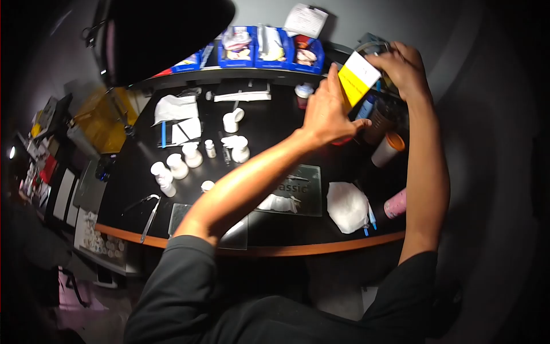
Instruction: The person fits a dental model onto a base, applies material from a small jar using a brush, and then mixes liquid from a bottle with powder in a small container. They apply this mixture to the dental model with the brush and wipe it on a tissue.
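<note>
Over the back right of the table, my left hand (327, 114) is raised against a yellow and white box (356, 86). Its fingers run up the box's left side and its thumb sticks out below, so the box sits in its grip. My right hand (405, 71) is at the upper right corner of the box, wrist bent and fingers curled. What its fingertips pinch is hidden. Under my hands are a brown ribbed cup (378, 121), a white cup with an orange rim (387, 150) and a blue tube (365, 108).
Several white bottles (177, 166) stand at left, near tweezers (150, 218). Glass plates (309, 192), a white cloth wad (348, 207) and a pink can (395, 204) lie nearer. Blue bins (238, 57) line the back shelf. A black lamp (166, 34) hangs upper left.
</note>
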{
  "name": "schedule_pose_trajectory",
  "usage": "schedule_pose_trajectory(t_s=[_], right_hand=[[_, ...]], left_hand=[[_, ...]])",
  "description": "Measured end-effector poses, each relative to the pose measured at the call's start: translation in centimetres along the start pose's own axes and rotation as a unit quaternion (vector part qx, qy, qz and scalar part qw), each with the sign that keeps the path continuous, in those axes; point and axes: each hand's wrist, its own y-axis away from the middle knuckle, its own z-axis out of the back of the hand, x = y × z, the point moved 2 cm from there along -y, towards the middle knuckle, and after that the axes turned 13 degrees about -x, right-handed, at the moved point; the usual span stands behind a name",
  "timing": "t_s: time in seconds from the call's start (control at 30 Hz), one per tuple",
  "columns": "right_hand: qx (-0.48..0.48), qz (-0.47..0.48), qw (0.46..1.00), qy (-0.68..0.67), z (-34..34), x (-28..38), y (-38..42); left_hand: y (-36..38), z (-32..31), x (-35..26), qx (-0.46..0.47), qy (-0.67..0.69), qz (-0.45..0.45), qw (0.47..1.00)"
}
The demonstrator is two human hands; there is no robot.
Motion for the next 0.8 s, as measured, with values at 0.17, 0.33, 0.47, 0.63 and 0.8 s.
schedule_pose_trajectory(t_s=[0.17, 0.33, 0.47, 0.63, 0.8], right_hand=[[-0.007, -0.055, 0.996, -0.076, -0.5, 1.5, 2.6], [-0.034, -0.132, 0.984, -0.118, 0.8, -0.4, 1.0], [-0.064, -0.160, 0.971, -0.165, 3.5, 0.7, -1.0], [-0.102, -0.091, 0.985, -0.105, 7.5, 0.4, -2.9], [-0.130, 0.013, 0.991, 0.011, 8.8, 0.8, 0.1]], left_hand=[[2.1, 0.6, 1.4, -0.011, -0.011, 0.021, 1.000], [2.9, 1.3, 2.1, 0.044, -0.041, 0.058, 0.997], [4.3, 1.7, 3.1, 0.064, -0.056, 0.068, 0.994], [4.4, 2.0, 4.5, 0.064, -0.072, 0.100, 0.990], [3.2, 2.0, 6.2, 0.029, -0.015, 0.134, 0.991]])
